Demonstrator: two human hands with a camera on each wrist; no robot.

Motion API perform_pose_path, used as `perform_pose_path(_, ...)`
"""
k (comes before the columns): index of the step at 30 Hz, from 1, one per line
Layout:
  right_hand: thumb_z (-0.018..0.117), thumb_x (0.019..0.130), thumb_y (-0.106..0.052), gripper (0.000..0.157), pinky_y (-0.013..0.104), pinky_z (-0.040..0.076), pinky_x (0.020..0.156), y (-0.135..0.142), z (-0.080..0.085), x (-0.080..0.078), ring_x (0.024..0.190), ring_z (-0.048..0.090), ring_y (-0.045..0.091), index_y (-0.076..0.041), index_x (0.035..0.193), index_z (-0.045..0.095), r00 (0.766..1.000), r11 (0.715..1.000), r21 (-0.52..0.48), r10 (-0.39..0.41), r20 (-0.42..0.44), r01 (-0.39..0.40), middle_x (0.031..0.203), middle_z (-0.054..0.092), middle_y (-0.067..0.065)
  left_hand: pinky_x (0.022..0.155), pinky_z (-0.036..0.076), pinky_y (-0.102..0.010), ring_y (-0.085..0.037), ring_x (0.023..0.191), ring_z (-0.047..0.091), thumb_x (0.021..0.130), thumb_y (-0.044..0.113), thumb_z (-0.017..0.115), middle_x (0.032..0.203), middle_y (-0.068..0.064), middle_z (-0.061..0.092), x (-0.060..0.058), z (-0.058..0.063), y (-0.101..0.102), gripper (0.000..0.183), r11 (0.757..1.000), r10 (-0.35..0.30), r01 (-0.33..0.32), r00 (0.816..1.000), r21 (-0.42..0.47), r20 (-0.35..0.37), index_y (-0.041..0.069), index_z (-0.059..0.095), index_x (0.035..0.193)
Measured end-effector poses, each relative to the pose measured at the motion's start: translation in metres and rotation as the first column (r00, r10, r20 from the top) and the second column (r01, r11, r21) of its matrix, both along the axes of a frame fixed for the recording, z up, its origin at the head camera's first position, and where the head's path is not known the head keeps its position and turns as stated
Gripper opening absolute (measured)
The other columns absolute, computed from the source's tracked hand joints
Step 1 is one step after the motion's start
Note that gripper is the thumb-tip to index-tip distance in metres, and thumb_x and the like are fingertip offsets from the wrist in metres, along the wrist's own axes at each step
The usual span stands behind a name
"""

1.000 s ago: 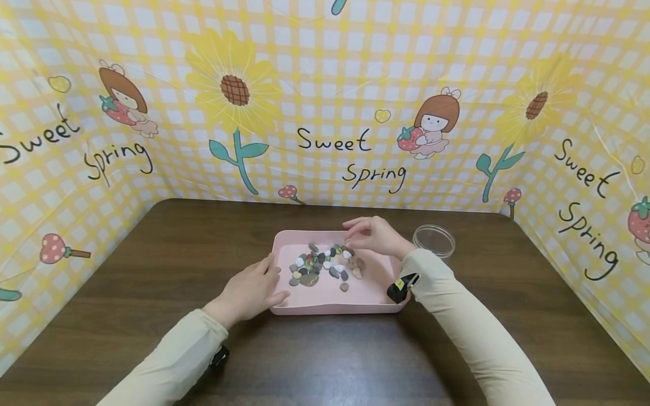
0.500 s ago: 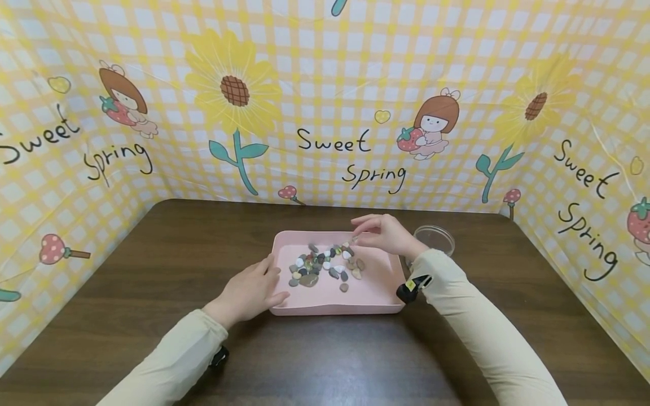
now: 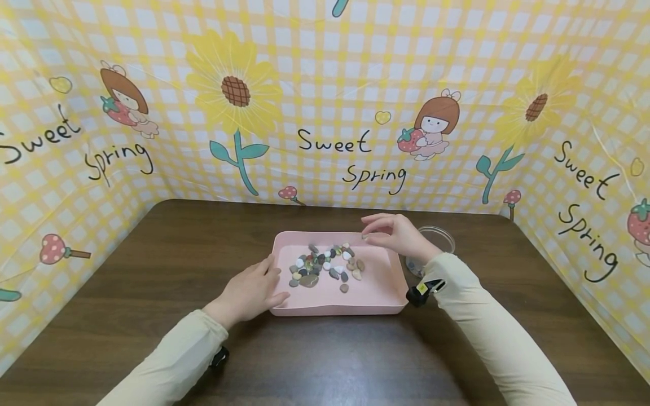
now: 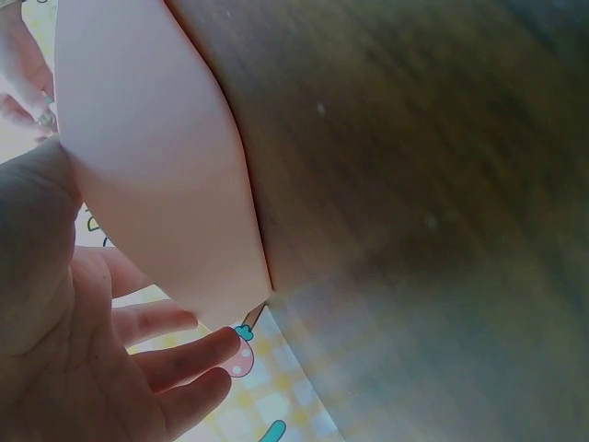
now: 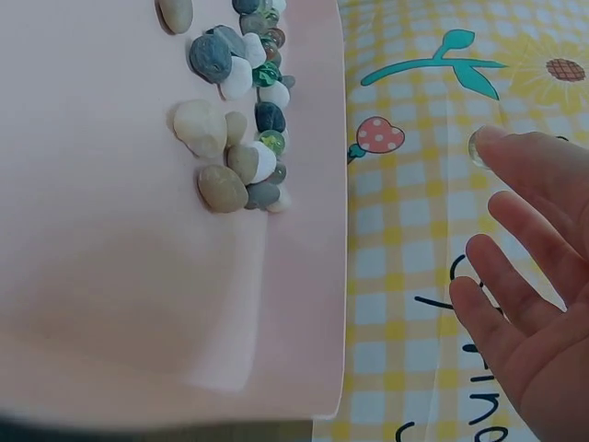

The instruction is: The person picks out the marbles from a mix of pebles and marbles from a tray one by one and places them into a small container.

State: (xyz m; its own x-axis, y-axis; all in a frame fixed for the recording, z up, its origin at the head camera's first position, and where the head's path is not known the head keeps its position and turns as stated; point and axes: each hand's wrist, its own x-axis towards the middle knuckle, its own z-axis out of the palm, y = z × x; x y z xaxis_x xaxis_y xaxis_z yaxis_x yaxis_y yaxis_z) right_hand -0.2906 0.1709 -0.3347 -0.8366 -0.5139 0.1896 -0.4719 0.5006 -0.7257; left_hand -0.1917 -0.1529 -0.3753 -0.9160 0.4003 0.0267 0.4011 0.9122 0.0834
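My right hand is raised over the back right part of the pink tray. Between thumb and index finger it pinches a small clear glass marble, while the other fingers are spread. Pebbles in grey, white and tan lie in the tray with green and clear marbles among them. My left hand rests at the tray's front left corner. Its thumb touches the front rim, and its fairly straight fingers lie along the left side.
A clear round dish stands right of the tray, partly behind the right hand. Below it, by the right wrist, shows a clear container with small bluish pieces. A checked cloth encloses the dark wooden table.
My right hand has moved right and slightly up, away from the pebbles, with the marble in its pinch. The clear container by the wrist has come into view. The left hand stays put.
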Motion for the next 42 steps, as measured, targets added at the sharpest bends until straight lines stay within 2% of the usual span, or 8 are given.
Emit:
perform_pose_path(7,0.070,0.082,-0.012,0.018,0.043,0.044,0.101,0.011,0.004,0.003,0.123,0.053,0.033,-0.003,0.098,0.071,0.999,0.999,-0.040,-0.022,0.028,0.023,0.132,0.056,0.016,0.097,0.045,-0.048,-0.041,0.119,0.053,0.088,0.045,0.055,0.141,-0.029,0.041,0.002,0.001,0.001,0.059,1.000,-0.008,0.008,1.000,0.001,-0.018,-0.002,0.057,0.123)
perform_pose_path(17,0.070,0.082,-0.013,0.018,0.041,0.045,0.100,0.026,0.007,0.007,0.124,0.052,0.031,-0.004,0.098,0.071,0.997,0.997,-0.009,-0.076,-0.031,0.076,0.130,0.058,0.016,0.095,0.046,-0.048,-0.040,0.118,0.053,0.088,0.045,0.055,0.141,-0.028,0.041,0.002,0.003,0.001,0.058,1.000,-0.010,0.010,1.000,0.004,-0.025,-0.002,0.058,0.122)
perform_pose_path(25,0.070,0.083,-0.015,0.020,0.038,0.047,0.098,0.037,0.008,0.011,0.120,0.056,0.029,-0.004,0.099,0.070,0.993,0.993,-0.004,-0.115,-0.021,0.114,0.131,0.057,0.014,0.095,0.046,-0.048,-0.041,0.117,0.053,0.088,0.045,0.055,0.141,-0.028,0.041,0.003,0.003,0.001,0.058,1.000,-0.007,0.007,1.000,0.007,-0.018,-0.002,0.058,0.122)
perform_pose_path(33,0.068,0.085,-0.019,0.020,0.045,0.046,0.098,0.050,0.006,0.012,0.121,0.054,0.030,-0.005,0.099,0.071,0.987,0.988,0.026,-0.151,-0.054,0.152,0.130,0.058,0.014,0.096,0.046,-0.048,-0.040,0.119,0.052,0.088,0.045,0.055,0.141,-0.028,0.040,0.002,0.003,0.001,0.058,1.000,-0.005,0.005,1.000,0.007,-0.015,-0.002,0.058,0.122)
perform_pose_path(42,0.069,0.084,-0.021,0.021,0.045,0.047,0.096,0.062,0.005,0.015,0.121,0.055,0.030,-0.005,0.097,0.071,0.983,0.985,0.002,-0.173,-0.058,0.173,0.128,0.060,0.013,0.095,0.046,-0.048,-0.041,0.118,0.053,0.088,0.045,0.054,0.141,-0.028,0.041,0.002,0.003,0.001,0.058,1.000,-0.009,0.009,1.000,-0.005,-0.016,-0.002,0.058,0.122)
